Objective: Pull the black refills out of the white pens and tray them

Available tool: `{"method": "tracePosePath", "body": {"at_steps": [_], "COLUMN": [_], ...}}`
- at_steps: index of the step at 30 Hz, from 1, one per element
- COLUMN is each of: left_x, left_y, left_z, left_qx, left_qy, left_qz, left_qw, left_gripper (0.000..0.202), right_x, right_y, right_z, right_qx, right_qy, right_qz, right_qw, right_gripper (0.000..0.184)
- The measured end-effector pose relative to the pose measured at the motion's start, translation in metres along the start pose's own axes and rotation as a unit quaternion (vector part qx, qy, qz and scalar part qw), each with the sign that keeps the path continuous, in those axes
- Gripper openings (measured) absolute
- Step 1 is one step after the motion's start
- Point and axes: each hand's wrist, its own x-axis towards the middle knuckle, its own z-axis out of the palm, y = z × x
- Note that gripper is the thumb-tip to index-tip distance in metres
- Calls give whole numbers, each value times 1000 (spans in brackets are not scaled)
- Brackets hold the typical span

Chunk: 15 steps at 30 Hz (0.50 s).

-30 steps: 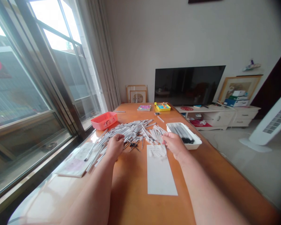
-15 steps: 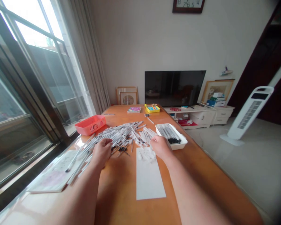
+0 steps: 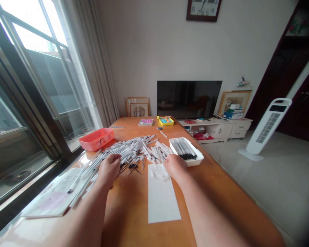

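Note:
My left hand [image 3: 110, 168] is closed at the near left edge of a heap of pens and pen parts [image 3: 130, 145], fingertips curled together; whatever they pinch is too small to make out. Black caps and thin refills [image 3: 131, 166] lie just right of it. My right hand [image 3: 175, 165] is also closed, its fingertips at the white pen barrels [image 3: 163, 149]; what it pinches is hidden. It is beside a white tray [image 3: 199, 159] of clear pens with black ends. Below it, a white paper strip [image 3: 164, 202] has small whitish pieces [image 3: 159, 173] on its upper end.
A red plastic basket [image 3: 96, 140] stands left of the heap. A paper pad [image 3: 51, 195] lies at the left under several pens. Farther back on the wooden table [image 3: 128, 212] are a colourful booklet [image 3: 145, 122] and a yellow box [image 3: 166, 121]. A white tower fan [image 3: 265, 130] stands right.
The view has tilted up slightly and shifted, so the whole scene sits a little lower and further left. Both hands stay closed in nearly the same places over the table.

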Motion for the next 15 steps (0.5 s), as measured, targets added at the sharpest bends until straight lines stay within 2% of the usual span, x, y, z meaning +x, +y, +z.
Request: {"method": "tracePosePath", "body": {"at_steps": [5,10,15], "left_x": [2,-1,-6], "left_y": [-6,-2,7], "left_z": [3,1,-3], "left_qx": [-17,-21,-41], "left_qy": [9,-5,0], "left_qz": [11,-9,-22], "left_qw": [1000,1000,999], "left_gripper": [30,36,36], "right_x": [-5,-5,-6], "right_y": [-3,-4,0], "right_z": [1,4,2], "right_qx": [11,17,46], "right_qy": [-10,-27,-37], "right_qz": [-30,-56,-40], "right_qw": [999,998,997], "right_gripper": [18,15,12]}}
